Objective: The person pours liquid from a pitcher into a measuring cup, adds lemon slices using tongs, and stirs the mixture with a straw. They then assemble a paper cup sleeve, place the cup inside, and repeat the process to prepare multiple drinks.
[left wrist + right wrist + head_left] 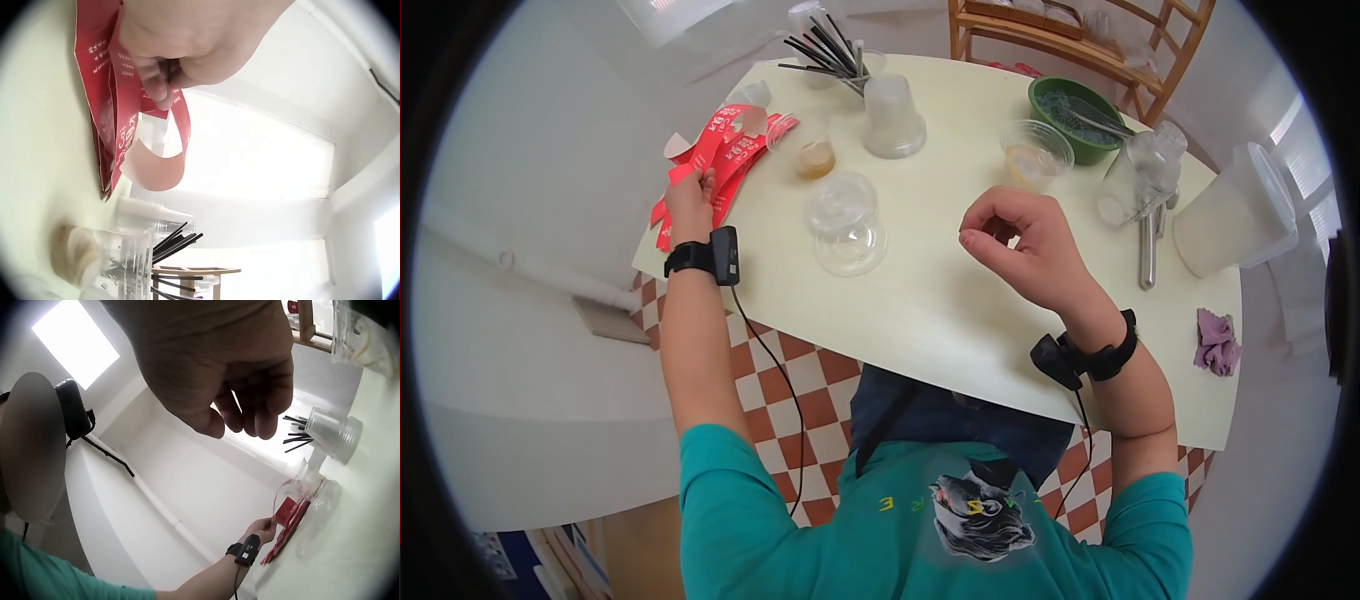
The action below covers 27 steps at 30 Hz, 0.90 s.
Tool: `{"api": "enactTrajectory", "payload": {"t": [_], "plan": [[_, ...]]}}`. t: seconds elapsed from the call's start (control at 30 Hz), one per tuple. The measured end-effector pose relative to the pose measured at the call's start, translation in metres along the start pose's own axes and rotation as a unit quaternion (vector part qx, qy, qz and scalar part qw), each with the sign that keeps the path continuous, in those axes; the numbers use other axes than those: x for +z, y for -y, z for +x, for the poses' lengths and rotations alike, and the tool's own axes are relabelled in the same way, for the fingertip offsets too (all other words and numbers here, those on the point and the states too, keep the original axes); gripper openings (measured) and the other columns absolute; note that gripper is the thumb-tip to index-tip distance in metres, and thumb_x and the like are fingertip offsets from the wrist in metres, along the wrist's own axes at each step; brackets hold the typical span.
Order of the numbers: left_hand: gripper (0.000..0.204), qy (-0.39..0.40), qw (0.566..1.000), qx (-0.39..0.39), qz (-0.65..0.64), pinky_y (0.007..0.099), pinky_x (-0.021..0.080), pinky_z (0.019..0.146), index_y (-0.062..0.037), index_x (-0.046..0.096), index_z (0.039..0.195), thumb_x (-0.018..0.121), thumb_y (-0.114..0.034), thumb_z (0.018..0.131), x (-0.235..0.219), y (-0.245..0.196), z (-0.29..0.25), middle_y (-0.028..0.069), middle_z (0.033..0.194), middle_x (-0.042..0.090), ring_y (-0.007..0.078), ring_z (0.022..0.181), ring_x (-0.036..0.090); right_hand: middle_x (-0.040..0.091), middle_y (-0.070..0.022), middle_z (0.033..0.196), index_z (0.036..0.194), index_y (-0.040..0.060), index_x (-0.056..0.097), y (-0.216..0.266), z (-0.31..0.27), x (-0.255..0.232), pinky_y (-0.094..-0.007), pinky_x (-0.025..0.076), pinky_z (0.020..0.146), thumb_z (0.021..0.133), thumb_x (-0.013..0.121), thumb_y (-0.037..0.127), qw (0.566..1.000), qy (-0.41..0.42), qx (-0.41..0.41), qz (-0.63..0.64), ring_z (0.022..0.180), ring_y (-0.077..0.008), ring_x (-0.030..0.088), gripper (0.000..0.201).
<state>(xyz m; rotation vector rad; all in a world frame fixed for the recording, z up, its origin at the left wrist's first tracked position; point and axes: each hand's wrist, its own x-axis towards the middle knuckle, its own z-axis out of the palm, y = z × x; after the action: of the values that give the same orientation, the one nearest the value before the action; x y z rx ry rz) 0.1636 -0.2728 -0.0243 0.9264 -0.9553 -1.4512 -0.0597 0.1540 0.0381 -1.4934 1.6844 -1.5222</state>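
Note:
At the left edge of the table lies a pile of red printed paper strips point(738, 160). My left hand point(691, 203) is over this pile and pinches one red strip point(182, 122) between thumb and fingers; its pale inner side curls outward in the left wrist view. A clear plastic cup point(814, 150) with a light brown content stands just right of the pile. Two clear domed lids point(842, 203) lie near the middle. My right hand point(1030, 245) is held above the table with fingers loosely curled and nothing in them, as the right wrist view also shows.
Behind stand upturned stacked cups point(892, 120) and black straws point(830, 58) in a cup. On the right are another filled cup point(1040, 150), a green bowl point(1090, 150), a clear jar point(1135, 180), a metal tool point(1148, 255), a large plastic container point(1230, 215) and a purple cloth point(1217, 343).

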Motion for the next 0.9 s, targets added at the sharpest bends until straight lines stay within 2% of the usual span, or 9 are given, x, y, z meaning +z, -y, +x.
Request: {"api": "enactTrajectory", "payload": {"t": [0.07,0.3,0.37,0.47,0.6,0.67,0.7,0.77,0.9], "plan": [[0.015,-0.037,0.996,0.015,0.077,0.0239,0.054,0.057,0.0057,0.052,0.101,0.051,0.005,0.086,0.0,-0.001,-0.008,0.0135,0.089,0.062,0.0195,0.073,0.066,0.06,-0.0006,0.07,0.08,0.0009,0.062,0.002,0.0,0.001,-0.0225,0.044,0.055,0.082,0.066,0.011,1.0,0.004,-0.004,-0.003,0.061,-0.0073,0.053,0.011],[0.018,-0.063,0.973,0.069,0.21,0.0242,0.049,0.047,0.0055,0.053,0.099,0.048,0.006,0.082,-0.013,-0.003,-0.015,0.013,0.08,0.065,0.0182,0.059,0.064,0.06,-0.0018,0.07,0.08,0.0007,0.063,0.003,-0.001,0.001,-0.0231,0.044,0.056,0.082,0.066,0.011,1.0,0.012,-0.012,-0.016,0.061,-0.0085,0.054,0.011],[0.022,-0.08,0.944,0.067,0.312,0.025,0.047,0.045,0.0067,0.054,0.1,0.053,0.002,0.078,-0.023,-0.002,-0.005,0.0123,0.074,0.064,0.0174,0.056,0.064,0.06,-0.0021,0.07,0.08,0.0007,0.063,0.003,-0.001,0.001,-0.0233,0.045,0.056,0.082,0.066,0.011,1.0,0.012,-0.013,-0.016,0.061,-0.0087,0.054,0.011],[0.028,-0.107,0.915,0.098,0.376,0.0272,0.048,0.048,0.0067,0.055,0.101,0.059,-0.004,0.076,-0.026,-0.001,-0.005,0.0128,0.073,0.065,0.0175,0.055,0.064,0.061,-0.0028,0.071,0.08,0.0007,0.063,0.003,-0.002,0.002,-0.0236,0.045,0.056,0.082,0.066,0.011,1.0,0.009,-0.018,-0.016,0.061,-0.0093,0.054,0.011],[0.035,-0.103,0.87,0.094,0.472,0.0295,0.051,0.052,0.0067,0.056,0.105,0.063,-0.008,0.074,-0.045,0.016,0.032,0.015,0.079,0.066,0.0194,0.058,0.065,0.061,-0.0037,0.072,0.08,0.001,0.063,0.005,-0.002,0.002,-0.0242,0.045,0.055,0.082,0.066,0.011,0.999,0.007,-0.03,-0.021,0.06,-0.0105,0.054,0.011],[0.046,-0.142,0.819,0.18,0.526,0.031,0.053,0.059,0.0079,0.055,0.112,0.069,-0.01,0.072,-0.06,0.034,0.061,0.0169,0.086,0.067,0.0227,0.065,0.066,0.061,-0.0037,0.071,0.08,0.0013,0.063,0.006,-0.003,0.001,-0.0243,0.045,0.055,0.081,0.066,0.011,0.999,0.002,-0.039,-0.029,0.06,-0.0107,0.054,0.01],[0.046,-0.14,0.819,0.181,0.526,0.031,0.053,0.059,0.0079,0.055,0.112,0.069,-0.01,0.072,-0.051,0.027,0.047,0.0169,0.086,0.067,0.0227,0.065,0.066,0.061,-0.0037,0.071,0.08,0.0016,0.063,0.006,-0.003,0.0,-0.0244,0.044,0.055,0.081,0.066,0.011,0.998,-0.001,-0.048,-0.036,0.06,-0.0109,0.054,0.01],[0.055,-0.097,0.87,0.086,0.476,0.0322,0.053,0.065,0.0085,0.056,0.113,0.077,-0.017,0.068,-0.028,0.004,-0.002,0.0185,0.093,0.068,0.0249,0.073,0.067,0.061,-0.0036,0.071,0.08,0.002,0.063,0.008,-0.003,-0.003,-0.0246,0.044,0.055,0.081,0.066,0.011,0.998,-0.006,-0.047,-0.036,0.06,-0.0109,0.054,0.01],[0.043,-0.079,0.867,0.15,0.469,0.0323,0.051,0.06,0.0074,0.059,0.101,0.079,-0.015,0.069,-0.041,0.013,0.003,0.0133,0.086,0.065,0.0199,0.067,0.064,0.062,-0.0037,0.072,0.08,0.0026,0.063,0.01,-0.002,-0.01,-0.0252,0.045,0.055,0.081,0.066,0.011,0.998,-0.011,-0.044,-0.038,0.06,-0.0113,0.055,0.01]]}}
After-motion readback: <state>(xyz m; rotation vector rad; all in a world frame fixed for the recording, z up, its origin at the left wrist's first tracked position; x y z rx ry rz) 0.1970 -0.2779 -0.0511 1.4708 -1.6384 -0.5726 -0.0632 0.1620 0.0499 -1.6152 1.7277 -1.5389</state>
